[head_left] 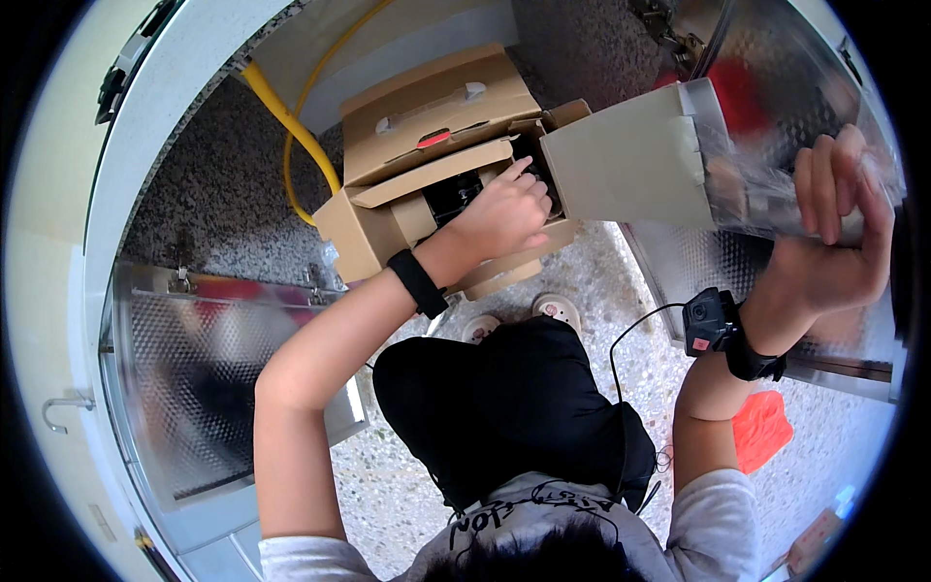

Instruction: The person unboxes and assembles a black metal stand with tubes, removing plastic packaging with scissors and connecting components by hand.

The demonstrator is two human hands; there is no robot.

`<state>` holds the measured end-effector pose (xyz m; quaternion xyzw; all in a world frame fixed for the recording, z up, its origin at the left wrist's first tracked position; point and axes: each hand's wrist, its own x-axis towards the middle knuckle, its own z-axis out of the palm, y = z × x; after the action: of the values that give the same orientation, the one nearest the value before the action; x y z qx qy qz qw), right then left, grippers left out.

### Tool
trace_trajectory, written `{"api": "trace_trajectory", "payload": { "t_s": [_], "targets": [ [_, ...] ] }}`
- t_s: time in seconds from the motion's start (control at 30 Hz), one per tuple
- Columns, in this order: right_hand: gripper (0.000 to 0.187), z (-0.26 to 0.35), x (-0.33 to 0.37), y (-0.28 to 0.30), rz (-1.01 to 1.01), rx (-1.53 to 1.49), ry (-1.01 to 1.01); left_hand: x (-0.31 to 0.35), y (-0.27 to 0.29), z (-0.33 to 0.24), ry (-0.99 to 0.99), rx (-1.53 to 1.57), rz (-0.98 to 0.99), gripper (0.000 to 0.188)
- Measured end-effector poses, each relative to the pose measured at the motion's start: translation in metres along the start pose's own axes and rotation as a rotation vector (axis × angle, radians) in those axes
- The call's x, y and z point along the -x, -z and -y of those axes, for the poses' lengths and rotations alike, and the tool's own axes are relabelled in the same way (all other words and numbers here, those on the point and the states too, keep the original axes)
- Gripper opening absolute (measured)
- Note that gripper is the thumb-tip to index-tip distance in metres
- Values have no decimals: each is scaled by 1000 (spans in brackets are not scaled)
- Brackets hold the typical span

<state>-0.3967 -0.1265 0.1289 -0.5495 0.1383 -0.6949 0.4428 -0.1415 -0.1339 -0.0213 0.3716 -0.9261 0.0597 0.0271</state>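
Left hand (506, 215) at one carton (359, 238), right hand (836, 254) gripping plastic (739, 186); two shoes (556, 307).

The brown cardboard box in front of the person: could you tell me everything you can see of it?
The brown cardboard box stands open, lid raised at the back, bearing two white fittings and a small red patch. Inside are cardboard dividers and dark items too shadowed to identify. The left hand reaches in toward its right side; whether it touches cardboard is unclear. A yellow hose runs close by its left.
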Motion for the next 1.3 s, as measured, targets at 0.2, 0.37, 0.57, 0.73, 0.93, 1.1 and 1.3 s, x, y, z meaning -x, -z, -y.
{"api": "trace_trajectory", "payload": {
  "t_s": [0.2,0.37,0.57,0.73,0.93,1.1,1.3],
  "targets": [
    [21,-13,-10,1,67,-62,30,4,0,2,-22,42,-94,37],
    [20,-27,-17,-5,62,-108,-2,2,-2,2,-54,41,-103,41],
    [10,-55,10,-27,124,23,32,5,8,-3,-34,50,-8,40],
    [9,-61,34,-45,358,498,290,-10,6,-15,46,3,51,46],
    [9,-61,31,-36,330,421,182,-16,-20,-5,3,22,2,41],
    [10,-94,47,-40,382,292,404,-11,-30,-15,75,508,-273,34],
    [8,-138,62,-37,318,458,178,-6,-9,-6,37,426,-268,28]
  ]
}}
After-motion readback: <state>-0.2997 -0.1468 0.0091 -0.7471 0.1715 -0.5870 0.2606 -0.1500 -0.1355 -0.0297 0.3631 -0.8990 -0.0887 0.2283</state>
